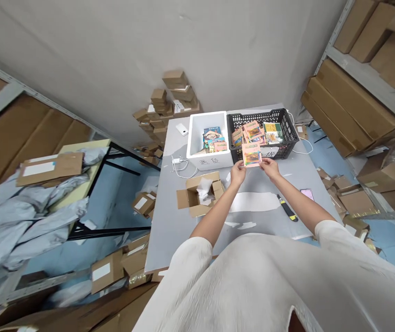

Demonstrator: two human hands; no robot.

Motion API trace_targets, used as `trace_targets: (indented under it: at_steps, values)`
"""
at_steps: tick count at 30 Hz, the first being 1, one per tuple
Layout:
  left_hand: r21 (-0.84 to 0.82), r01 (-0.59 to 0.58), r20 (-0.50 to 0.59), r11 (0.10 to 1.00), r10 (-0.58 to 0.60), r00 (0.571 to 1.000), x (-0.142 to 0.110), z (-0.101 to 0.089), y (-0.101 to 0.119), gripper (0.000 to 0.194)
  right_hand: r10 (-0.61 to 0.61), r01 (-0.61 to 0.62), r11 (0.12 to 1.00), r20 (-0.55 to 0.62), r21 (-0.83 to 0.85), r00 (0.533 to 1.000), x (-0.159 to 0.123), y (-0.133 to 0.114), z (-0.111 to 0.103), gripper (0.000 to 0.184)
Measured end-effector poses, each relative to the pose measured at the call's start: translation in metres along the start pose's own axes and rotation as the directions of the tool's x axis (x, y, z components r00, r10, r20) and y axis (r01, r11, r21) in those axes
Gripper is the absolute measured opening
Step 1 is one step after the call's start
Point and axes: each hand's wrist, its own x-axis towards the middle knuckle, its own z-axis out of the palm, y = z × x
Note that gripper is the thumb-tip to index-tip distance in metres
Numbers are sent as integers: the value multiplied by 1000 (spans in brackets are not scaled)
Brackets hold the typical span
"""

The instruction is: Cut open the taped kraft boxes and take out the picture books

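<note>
The pink picture packet (252, 155) was up in front of the near wall of the black crate (285, 147), overlapping that wall from the wearer's view; its height above the table could not be told. The left hand (238, 173) pinched the packet's lower left corner between thumb and fingers, and the right hand (270, 168) pinched its lower right edge the same way, fingers partly curled.

Inside the crate lay more pink packets (253, 130) and, to their right, a green and yellow packet (273, 132). Just beside the crate on its left stood the white foam box (218, 161), with handwriting on its near wall and colorful booklets (213, 134) inside. Past the foam box, farther left of the crate, were a white charger (176, 161) with its cable and a flat white object (182, 129).

Nearer the wearer than the crate, and to its left, an open cardboard box (182, 199) held white wrapping (204, 190). A white paper strip (253, 202) lay below the crate, with a black and yellow utility knife (288, 209) by its right end and a phone (307, 194) farther right. All these rested on the gray table (164, 230).
</note>
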Motion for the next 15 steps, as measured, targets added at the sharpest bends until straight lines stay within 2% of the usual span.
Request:
trace_targets:
  at_steps: [5, 8, 11, 15]
  values:
    - [-68, -75, -3, 995, 75, 997, 64, 10, 14, 36, 11, -11, 998, 11, 58, 1000, 72, -16, 32, 38]
    - [-22, -67, -80, 997, 65, 995, 87, 10, 12, 40, 20, -23, 997, 49, 72, 999, 106, -19, 47, 40]
    - [2, -60, -135, 998, 60, 989, 91, 7, 1, 41, 43, -47, 997, 62, 68, 997, 124, -14, 56, 44]
    - [4, -47, -141, 999, 47, 989, 75, 0, -13, 40, 61, -63, 998, 86, 22, 994, 120, -1, 52, 30]
